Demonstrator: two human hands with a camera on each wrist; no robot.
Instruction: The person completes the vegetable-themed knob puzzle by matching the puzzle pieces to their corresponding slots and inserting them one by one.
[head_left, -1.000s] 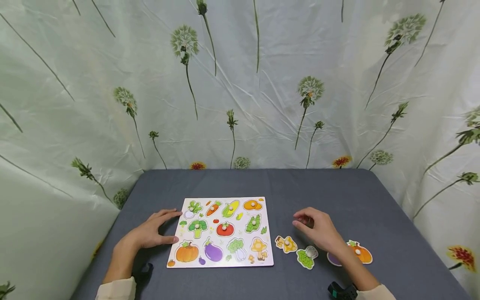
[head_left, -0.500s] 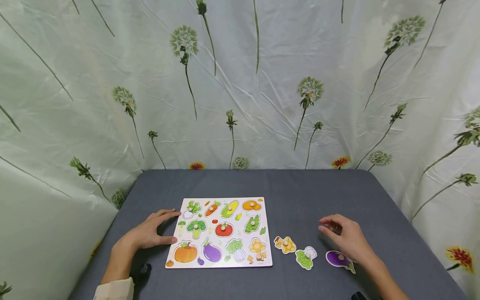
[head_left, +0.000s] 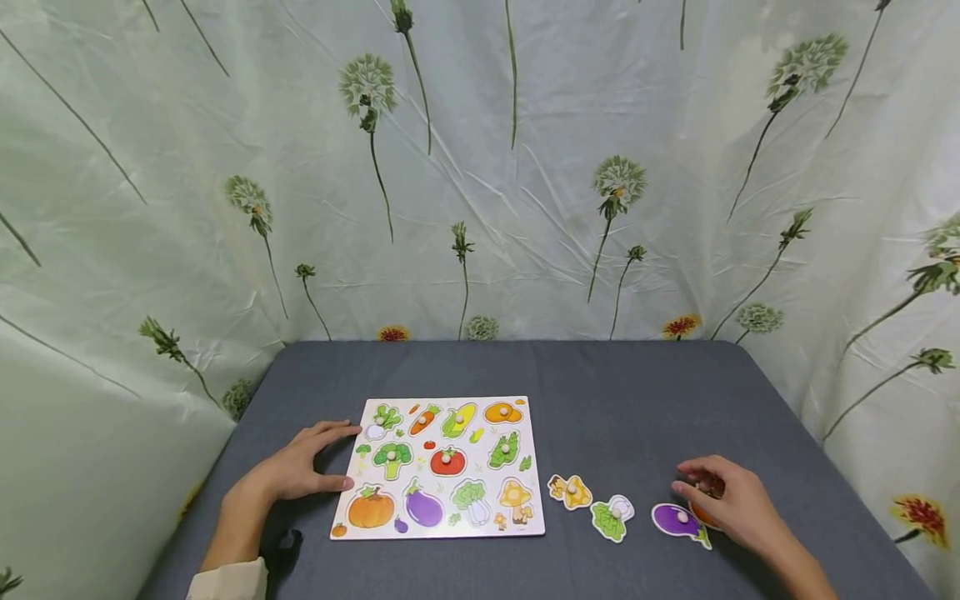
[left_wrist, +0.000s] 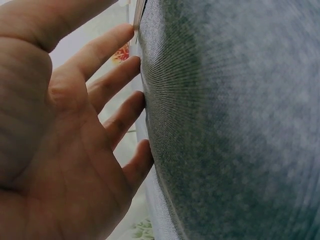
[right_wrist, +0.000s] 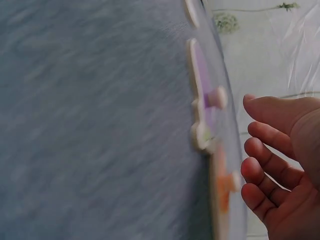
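Pale, wrinkled curtain (head_left: 525, 208) is hanging behind and along both sides of the grey table (head_left: 615, 383). Printed dandelions (head_left: 367, 83) are dotting it; two red-orange blooms (head_left: 681, 326) are showing above the table's far edge.

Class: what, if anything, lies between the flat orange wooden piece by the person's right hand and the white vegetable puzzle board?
Three wooden knobbed pieces lie between: the purple eggplant right beside the orange piece, then the green-and-white cabbage, then the yellow mushroom nearest the board.
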